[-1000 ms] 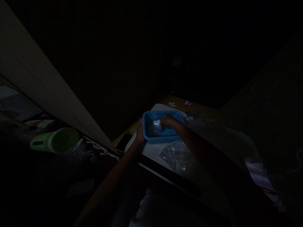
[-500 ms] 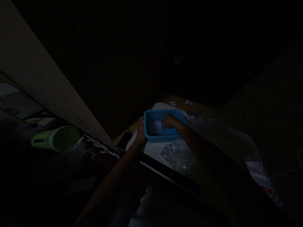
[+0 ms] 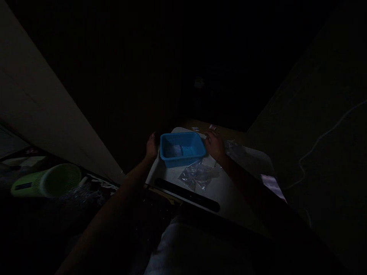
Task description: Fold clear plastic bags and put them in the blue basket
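Note:
In the head view a blue plastic tub sits on a white board or small tabletop. A pale, flat patch lies at the left of its floor, too dim to name. My left hand is raised just off the tub's left end, fingers up and holding nothing. At the opposite end is my right hand, its fingers extended beside the rim; whether they touch it I cannot tell. Crinkled clear plastic bags lie in front of the tub.
A long black slot or bar runs along the board's near edge. To the left lies a green perforated basket on its side. A lit screen shows by my right forearm, with a white cable beyond. The room is very dark.
My right hand has come out of the tub to its right end. My left hand has moved off the tub's left side. The view has shifted to the right.

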`<action>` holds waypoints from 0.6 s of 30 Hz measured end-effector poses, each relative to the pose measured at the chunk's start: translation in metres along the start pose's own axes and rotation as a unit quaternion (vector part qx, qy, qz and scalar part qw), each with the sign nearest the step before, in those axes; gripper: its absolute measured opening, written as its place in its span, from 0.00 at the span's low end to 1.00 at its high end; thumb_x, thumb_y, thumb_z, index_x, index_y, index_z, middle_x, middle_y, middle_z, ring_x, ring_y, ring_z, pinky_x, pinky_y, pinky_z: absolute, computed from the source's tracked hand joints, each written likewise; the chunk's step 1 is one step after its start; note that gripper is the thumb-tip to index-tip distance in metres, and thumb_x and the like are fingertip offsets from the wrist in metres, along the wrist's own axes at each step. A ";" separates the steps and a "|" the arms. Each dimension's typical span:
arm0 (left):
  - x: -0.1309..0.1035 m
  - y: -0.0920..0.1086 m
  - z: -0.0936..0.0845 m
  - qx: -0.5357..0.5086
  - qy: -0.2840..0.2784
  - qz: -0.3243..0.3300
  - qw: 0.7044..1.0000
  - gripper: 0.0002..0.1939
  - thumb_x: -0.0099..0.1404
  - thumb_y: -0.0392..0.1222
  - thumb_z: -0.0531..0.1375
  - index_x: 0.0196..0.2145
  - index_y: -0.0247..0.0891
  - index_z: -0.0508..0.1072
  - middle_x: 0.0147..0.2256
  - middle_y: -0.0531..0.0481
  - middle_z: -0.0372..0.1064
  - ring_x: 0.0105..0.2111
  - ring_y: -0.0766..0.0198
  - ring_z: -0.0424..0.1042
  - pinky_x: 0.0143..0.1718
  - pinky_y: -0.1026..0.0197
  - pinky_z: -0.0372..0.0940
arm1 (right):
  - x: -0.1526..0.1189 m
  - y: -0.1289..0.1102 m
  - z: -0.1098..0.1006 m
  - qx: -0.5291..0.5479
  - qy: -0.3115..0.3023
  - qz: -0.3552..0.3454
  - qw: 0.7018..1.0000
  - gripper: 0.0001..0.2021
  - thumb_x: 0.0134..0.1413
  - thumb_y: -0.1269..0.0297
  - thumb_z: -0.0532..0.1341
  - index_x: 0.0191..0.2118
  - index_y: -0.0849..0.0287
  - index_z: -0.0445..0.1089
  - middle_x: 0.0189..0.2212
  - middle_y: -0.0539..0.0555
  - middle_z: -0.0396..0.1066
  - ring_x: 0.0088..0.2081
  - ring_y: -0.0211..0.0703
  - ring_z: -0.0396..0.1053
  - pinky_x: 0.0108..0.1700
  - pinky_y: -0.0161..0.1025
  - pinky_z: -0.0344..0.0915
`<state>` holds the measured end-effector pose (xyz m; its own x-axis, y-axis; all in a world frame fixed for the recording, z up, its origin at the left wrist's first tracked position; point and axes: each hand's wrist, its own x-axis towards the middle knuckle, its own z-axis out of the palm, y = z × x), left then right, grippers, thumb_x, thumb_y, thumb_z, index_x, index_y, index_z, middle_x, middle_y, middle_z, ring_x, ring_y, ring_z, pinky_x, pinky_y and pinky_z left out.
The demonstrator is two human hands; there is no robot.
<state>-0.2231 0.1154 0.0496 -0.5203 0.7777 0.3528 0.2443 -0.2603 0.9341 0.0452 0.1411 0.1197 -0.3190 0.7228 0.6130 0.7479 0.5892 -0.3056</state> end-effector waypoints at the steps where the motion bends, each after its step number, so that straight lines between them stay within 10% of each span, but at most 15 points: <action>1: 0.006 0.007 -0.001 0.010 0.009 0.007 1.000 0.22 0.64 0.49 0.45 0.47 0.34 0.66 0.48 0.42 0.65 0.51 0.55 0.62 0.53 0.50 0.56 | -0.008 0.008 -0.007 -0.008 0.010 -0.002 1.000 0.18 0.48 0.74 0.49 0.44 0.63 0.68 0.41 0.59 0.70 0.45 0.47 0.64 0.48 0.42 0.60; 5: 0.004 0.044 0.011 0.084 0.013 0.090 0.992 0.20 0.61 0.42 0.50 0.50 0.32 0.64 0.52 0.40 0.62 0.53 0.55 0.60 0.55 0.51 0.53 | -0.044 0.032 -0.027 -0.061 0.014 0.012 0.998 0.18 0.47 0.74 0.49 0.44 0.62 0.68 0.39 0.58 0.70 0.43 0.47 0.64 0.48 0.43 0.59; 10: -0.068 0.071 0.054 0.187 -0.102 0.304 0.929 0.21 0.59 0.37 0.49 0.51 0.36 0.63 0.53 0.44 0.61 0.54 0.57 0.58 0.56 0.49 0.52 | -0.104 0.032 -0.027 -0.092 -0.106 -0.014 0.990 0.16 0.50 0.74 0.50 0.42 0.61 0.70 0.39 0.57 0.71 0.42 0.45 0.64 0.47 0.40 0.59; 18: -0.162 0.013 0.117 0.231 -0.343 0.347 0.842 0.21 0.57 0.31 0.48 0.49 0.35 0.66 0.48 0.42 0.67 0.48 0.59 0.65 0.50 0.54 0.63 | -0.155 0.031 0.007 -0.129 -0.132 0.045 0.982 0.16 0.50 0.72 0.52 0.44 0.58 0.68 0.42 0.54 0.69 0.44 0.44 0.61 0.47 0.41 0.56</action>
<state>-0.0403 0.0532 -0.0019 0.4356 0.7186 0.5421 0.6692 -0.6613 0.3389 0.1136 0.0498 0.0102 -0.3596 0.8563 0.3707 0.8916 0.4325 -0.1343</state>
